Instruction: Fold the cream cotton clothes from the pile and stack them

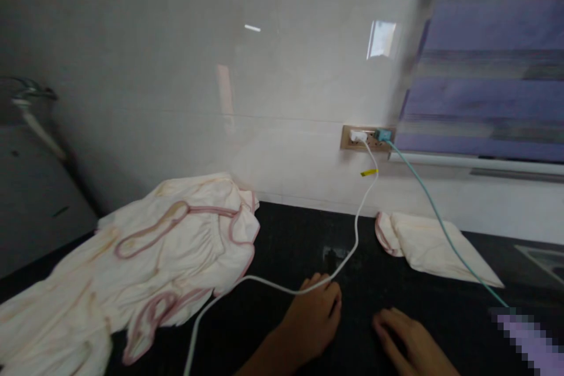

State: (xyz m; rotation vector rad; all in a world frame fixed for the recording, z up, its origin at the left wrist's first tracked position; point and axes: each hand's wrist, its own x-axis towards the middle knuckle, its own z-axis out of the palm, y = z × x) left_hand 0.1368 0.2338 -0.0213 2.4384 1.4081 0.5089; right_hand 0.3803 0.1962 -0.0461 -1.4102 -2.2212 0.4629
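My left hand (311,318) rests low over the black countertop (282,235), with its fingers curled and their tips hidden. A white cable (271,286) runs across its fingers; whether they grip it is unclear. To its right, at the bottom, is my right hand (409,338), its fingers loosely bent and the thumb side apart, with nothing visible in them. Beyond the right hand lies a folded cream cloth (440,247) with a pink edge. A crumpled cream garment (185,247) with pink trim and a strap loop spreads out to the left of my left hand.
A wall socket (371,145) holds a white charger (358,136) and a teal plug (382,134); a teal cable (432,202) crosses over the folded cloth to a blurred purple object (529,341). A purple-grey blind (497,59) hangs at right. A tap (30,91) is at far left.
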